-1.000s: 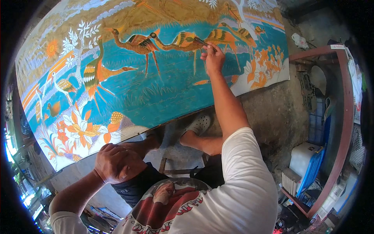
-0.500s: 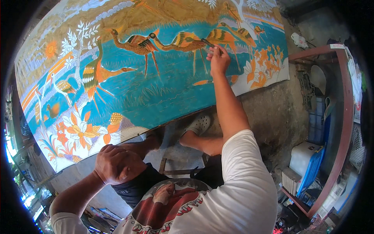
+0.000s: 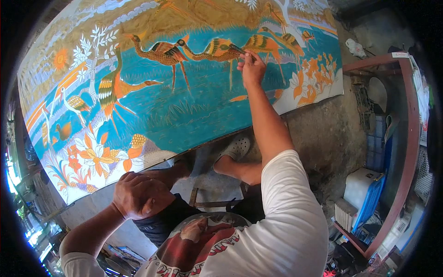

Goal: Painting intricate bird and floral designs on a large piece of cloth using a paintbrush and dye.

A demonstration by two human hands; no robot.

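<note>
A large painted cloth with long-legged birds on teal water spreads out in front of me. My right hand pinches a dark paintbrush. Its bristle end lies at the tail of a yellow and brown bird near the middle of the painting; whether the bristles touch the cloth is hard to make out. My left hand rests over my bent left knee with its fingers draped on it, holding nothing.
A reddish-brown frame stands at the right, with a white and blue container beside it. Below the cloth's near edge are my foot in a grey clog and a wooden bar. A rough wall borders the cloth.
My right hand and the paintbrush have shifted slightly left, and the bristle end now lies closer to the bird's tail. My left hand stays on the knee.
</note>
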